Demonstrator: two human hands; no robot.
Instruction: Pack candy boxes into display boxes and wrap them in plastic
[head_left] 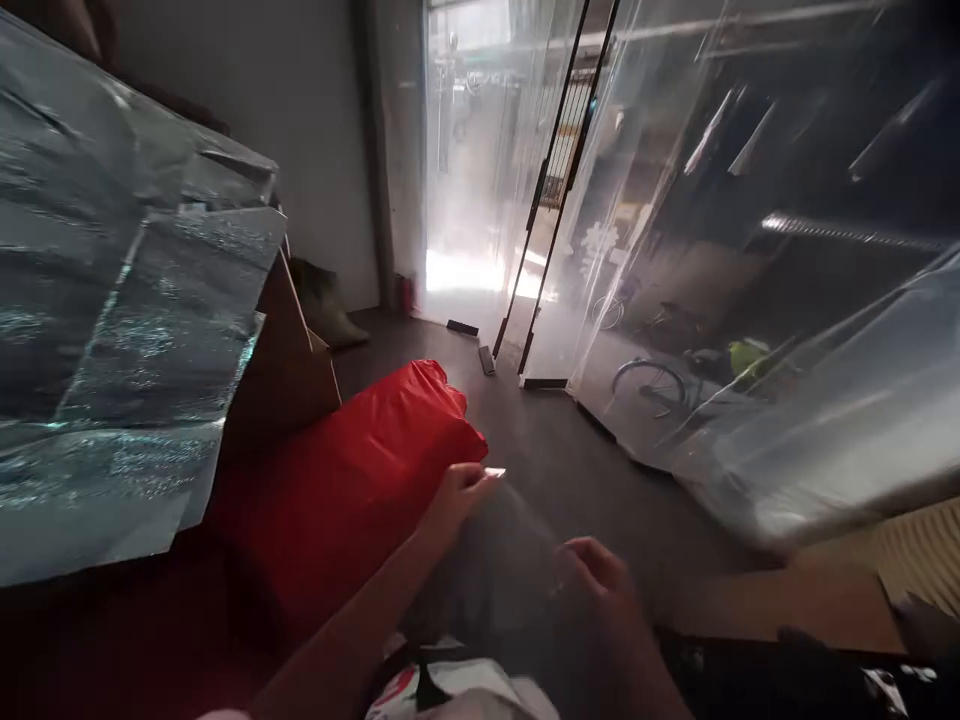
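Your left hand has its fingers pinched on the pale upper corner of the clear plastic, and your right hand grasps the same piece by its right edge, thumb and fingertips drawn together. The plastic spans the space between your two hands, in front of you and above the grey floor; in this dim light you can't quite tell whether it is a single sheet or a bag. Beside your left forearm is a shiny red bag, partly covered by your arm in the view. To its left you have a brown cardboard box, and a crinkled silvery sheet fills the left side. Ahead of you, a see-through plastic curtain hangs to the floor, with a bicycle showing through it. At your lower right lies corrugated cardboard.
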